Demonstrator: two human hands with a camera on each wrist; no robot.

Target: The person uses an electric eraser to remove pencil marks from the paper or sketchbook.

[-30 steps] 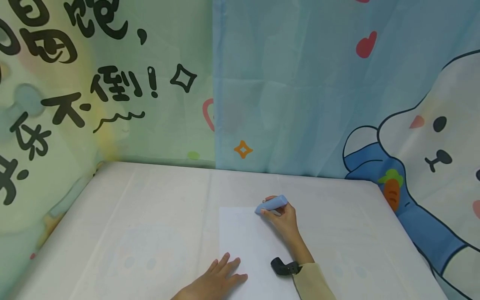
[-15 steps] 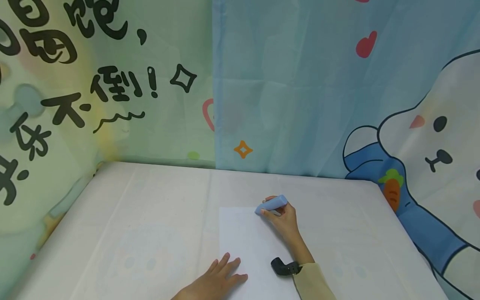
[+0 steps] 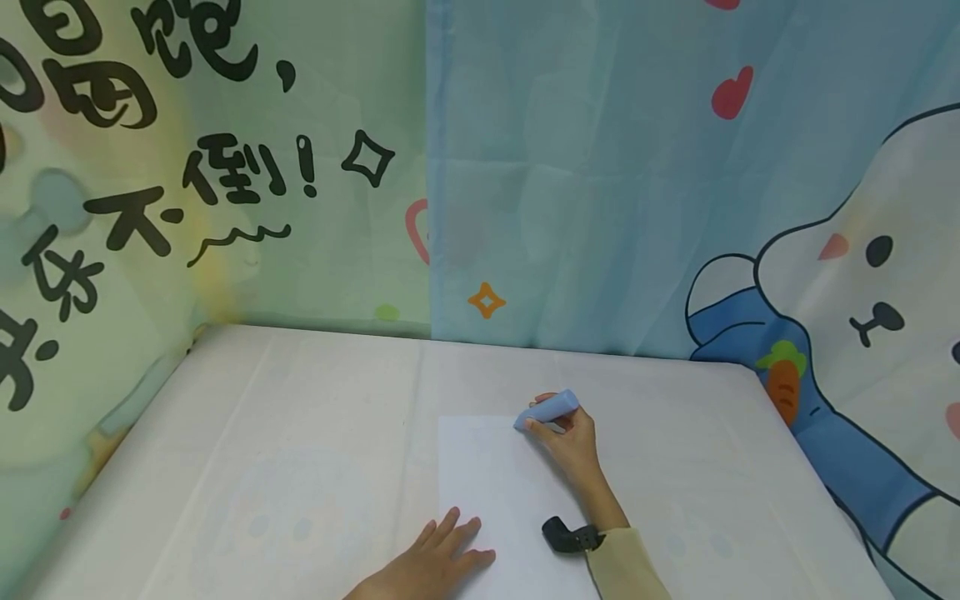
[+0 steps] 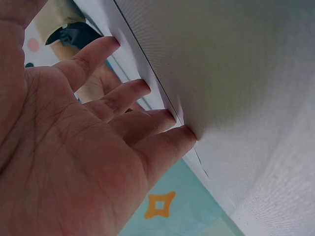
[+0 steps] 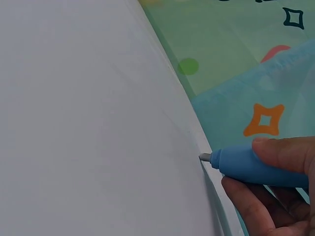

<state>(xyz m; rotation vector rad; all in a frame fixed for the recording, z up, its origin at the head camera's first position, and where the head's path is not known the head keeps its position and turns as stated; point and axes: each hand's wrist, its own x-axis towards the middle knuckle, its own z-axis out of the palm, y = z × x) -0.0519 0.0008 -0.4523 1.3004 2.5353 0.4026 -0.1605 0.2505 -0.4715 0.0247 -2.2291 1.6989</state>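
In the head view a plain white sheet of paper (image 3: 476, 467) lies on the white table. My left hand (image 3: 438, 554) rests on its near left part, fingers spread. The left wrist view shows that left hand (image 4: 88, 137) with its fingertips touching the white surface. At the sheet's far edge my right hand (image 3: 573, 446) grips a thick light-blue pen (image 3: 552, 407) between thumb and fingers, tilted with its tip down to the left. Close up in the right wrist view, the blue pen (image 5: 246, 164) has a short grey tip, which meets the white surface.
The white-covered table (image 3: 315, 417) extends to both sides of the paper. Behind it hang a green printed cloth (image 3: 337, 250) with black characters and a blue one (image 3: 585, 208). A black wrist strap (image 3: 572, 535) sits on the right wrist.
The pen and my right hand have shifted very slightly right along the sheet's far edge. My left hand stays in place on the paper.
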